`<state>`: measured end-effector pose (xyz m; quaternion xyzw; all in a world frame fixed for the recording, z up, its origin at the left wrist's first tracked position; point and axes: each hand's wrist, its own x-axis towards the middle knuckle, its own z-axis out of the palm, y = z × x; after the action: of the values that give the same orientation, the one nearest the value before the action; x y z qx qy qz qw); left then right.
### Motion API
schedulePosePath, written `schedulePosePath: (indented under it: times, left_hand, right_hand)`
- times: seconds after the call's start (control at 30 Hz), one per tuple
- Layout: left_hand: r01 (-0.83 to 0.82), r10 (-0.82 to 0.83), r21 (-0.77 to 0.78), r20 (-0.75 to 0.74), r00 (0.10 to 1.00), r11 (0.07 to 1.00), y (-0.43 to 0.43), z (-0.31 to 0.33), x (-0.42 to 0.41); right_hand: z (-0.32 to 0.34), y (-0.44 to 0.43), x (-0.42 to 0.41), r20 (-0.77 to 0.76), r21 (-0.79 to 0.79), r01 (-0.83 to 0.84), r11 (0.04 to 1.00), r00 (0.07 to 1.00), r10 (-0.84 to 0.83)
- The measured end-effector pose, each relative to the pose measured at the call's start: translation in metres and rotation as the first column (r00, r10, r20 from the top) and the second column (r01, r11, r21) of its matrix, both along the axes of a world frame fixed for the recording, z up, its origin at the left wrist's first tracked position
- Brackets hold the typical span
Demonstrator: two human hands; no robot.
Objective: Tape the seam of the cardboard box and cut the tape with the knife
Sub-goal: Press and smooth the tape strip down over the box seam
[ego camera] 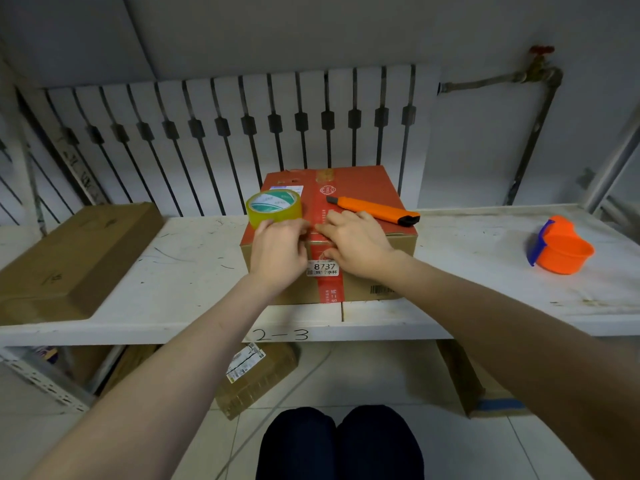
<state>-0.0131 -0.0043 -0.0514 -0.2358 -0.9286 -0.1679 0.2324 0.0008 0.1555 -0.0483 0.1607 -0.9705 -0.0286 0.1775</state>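
Note:
A cardboard box (363, 188) with a red top and a red strip down its middle stands on the white shelf (173, 271). A yellowish tape roll (273, 207) lies on the box's near left corner. An orange utility knife (374, 210) rests on the top to the right of the strip. My left hand (278, 252) lies over the box's front left edge, fingertips touching the roll and the strip. My right hand (358, 242) presses flat on the front edge beside the strip. Whether tape is pinched between the fingers is not visible.
A flat brown carton (69, 258) lies on the shelf's left side. An orange cup with a blue part (557, 247) stands at the right. Behind is a white slatted radiator cover (225, 133). More cartons (256, 379) sit under the shelf, near my knees (339, 441).

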Motion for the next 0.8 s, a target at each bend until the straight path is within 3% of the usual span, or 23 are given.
schedulePosePath:
  times: [0.13,0.27,0.43,0.57,0.67,0.8]
  left_hand:
    - [0.003,-0.002,-0.051,0.014,1.0,0.999,-0.005,0.001,0.003]
    - [-0.001,-0.001,-0.098,-0.022,1.0,0.995,-0.005,-0.001,0.004]
    - [0.007,-0.005,-0.082,0.023,1.0,0.997,-0.003,-0.001,0.0]
    - [0.019,-0.006,-0.144,0.088,0.996,0.989,0.002,0.005,-0.002]
    - [0.018,-0.004,-0.142,0.099,0.995,0.99,0.002,0.008,-0.002]
    - [0.03,-0.017,-0.115,0.108,0.994,0.993,0.002,0.012,-0.001]
  right_hand:
    - [0.001,0.005,0.006,-0.01,-0.249,0.037,0.968,0.999,-0.041]
    - [-0.011,0.007,0.014,-0.188,-0.11,-0.068,0.992,0.981,0.047]
    - [-0.016,0.006,0.009,-0.204,-0.063,-0.017,0.998,0.979,0.004]
    - [-0.003,0.007,0.003,-0.062,-0.048,0.03,0.998,0.998,-0.033]
    - [0.007,0.014,-0.002,0.092,-0.228,0.125,0.966,0.99,-0.107]
    - [0.011,0.008,-0.005,0.047,-0.282,0.075,0.956,0.997,-0.064]
